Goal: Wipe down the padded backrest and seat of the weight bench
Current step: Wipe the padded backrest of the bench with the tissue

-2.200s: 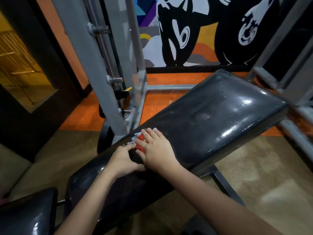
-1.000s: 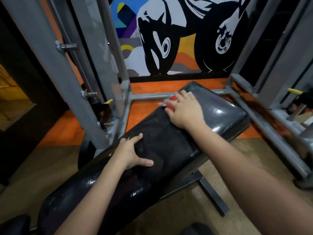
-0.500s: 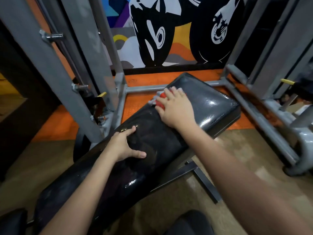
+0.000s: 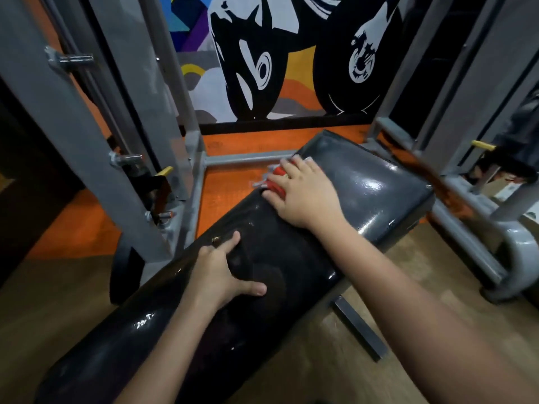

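Right hand (image 4: 303,196) on cloth (image 4: 275,180) near pad's (image 4: 379,193) far end, left edge.
Pad's long axis runs 7 to 1 o'clock; unwiped far end lies at 1–3 o'clock of the cloth. Right fingers lie flat, pressing the cloth, no grip. Left hand (image 4: 217,272) at 7 o'clock mid-pad, fingers spread flat, bracing, holds nothing. Right hand is nearer, so probably it sweeps.

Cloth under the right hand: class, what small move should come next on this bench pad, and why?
Probably slide the cloth sideways toward the pad's right edge. The right hand presses it flat near the left edge of the far end, so the glossy stretch beside it looks not yet covered. The left hand rests spread lower down, bracing the pad.
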### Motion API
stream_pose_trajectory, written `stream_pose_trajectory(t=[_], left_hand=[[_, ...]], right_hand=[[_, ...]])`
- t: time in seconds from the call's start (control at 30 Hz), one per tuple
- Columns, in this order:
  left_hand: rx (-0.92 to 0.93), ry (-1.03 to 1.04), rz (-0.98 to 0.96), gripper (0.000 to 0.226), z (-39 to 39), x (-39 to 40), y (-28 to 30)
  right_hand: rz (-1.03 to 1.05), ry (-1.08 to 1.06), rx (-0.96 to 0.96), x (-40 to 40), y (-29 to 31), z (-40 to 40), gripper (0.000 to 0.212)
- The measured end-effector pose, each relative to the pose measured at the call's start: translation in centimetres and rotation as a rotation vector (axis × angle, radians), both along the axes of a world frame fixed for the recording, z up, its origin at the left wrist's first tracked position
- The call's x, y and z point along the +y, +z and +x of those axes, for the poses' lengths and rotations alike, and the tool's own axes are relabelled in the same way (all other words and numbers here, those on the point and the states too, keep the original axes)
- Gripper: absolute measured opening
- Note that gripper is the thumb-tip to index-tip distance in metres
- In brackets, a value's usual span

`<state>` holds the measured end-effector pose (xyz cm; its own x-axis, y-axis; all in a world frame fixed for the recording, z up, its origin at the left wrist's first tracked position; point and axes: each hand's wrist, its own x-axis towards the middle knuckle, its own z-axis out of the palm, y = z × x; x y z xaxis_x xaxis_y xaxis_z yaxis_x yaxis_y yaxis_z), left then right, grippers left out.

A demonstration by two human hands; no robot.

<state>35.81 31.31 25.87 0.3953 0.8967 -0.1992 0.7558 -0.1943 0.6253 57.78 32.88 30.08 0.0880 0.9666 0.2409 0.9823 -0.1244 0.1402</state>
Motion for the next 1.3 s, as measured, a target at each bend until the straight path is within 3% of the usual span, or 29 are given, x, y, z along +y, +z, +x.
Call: stream_pose_trajectory(t=[0.2, 0.33, 0.47, 0.6, 0.67, 0.73, 0.83, 0.97, 1.07, 1.2, 1.3], left_hand=[[-0.018, 0.063, -0.072, 0.125, -0.1, -0.8, 0.2], [0.0, 0.13, -0.168, 0.124, 0.8, -1.4, 1.4], [0.02, 0.185, -0.245, 0.123, 1.4, -1.6, 2.3], [0.055, 0.158, -0.27, 0.121, 0.7, -1.7, 2.6], [0.042, 0.166, -0.283, 0.121, 0.7, -1.7, 2.9], [0.054, 0.172, -0.3, 0.121, 1.1, -1.6, 3.4], [0.071, 0.17, -0.331, 0.122, 1.3, -1.6, 3.6], [0.078, 0.184, -0.351, 0.124, 1.2, -1.7, 3.3], [0.079, 0.21, -0.352, 0.123, 1.5, -1.8, 3.4], [0.065, 0.226, -0.361, 0.124, 1.6, -1.5, 3.5], [0.072, 0.228, -0.377, 0.124, 1.7, -1.5, 3.4]], right_hand=[[-0.033, 0.229, 0.125, -3.5, -2.2, -3.4, 0.049], [-0.143, 0.352, 0.097, -5.3, 0.2, -0.4, 0.046], [-0.076, 0.221, 0.147, -1.8, 2.4, 5.4, 0.051], [-0.039, 0.016, 0.212, 1.0, 2.6, 4.7, 0.048], [-0.078, 0.129, 0.192, -1.3, 1.6, 2.3, 0.049], [-0.142, 0.375, 0.192, -5.5, 1.0, 1.6, 0.049], [-0.188, 0.571, 0.204, -8.4, 2.0, 6.8, 0.047], [0.017, 0.261, 0.26, -1.6, 4.7, 13.2, 0.043], [0.008, 0.139, 0.249, 3.2, 4.1, 9.0, 0.039], [-0.196, 0.448, 0.193, -2.1, 2.0, 2.3, 0.042], [-0.234, 0.563, 0.252, -6.2, 2.9, 6.5, 0.044]])
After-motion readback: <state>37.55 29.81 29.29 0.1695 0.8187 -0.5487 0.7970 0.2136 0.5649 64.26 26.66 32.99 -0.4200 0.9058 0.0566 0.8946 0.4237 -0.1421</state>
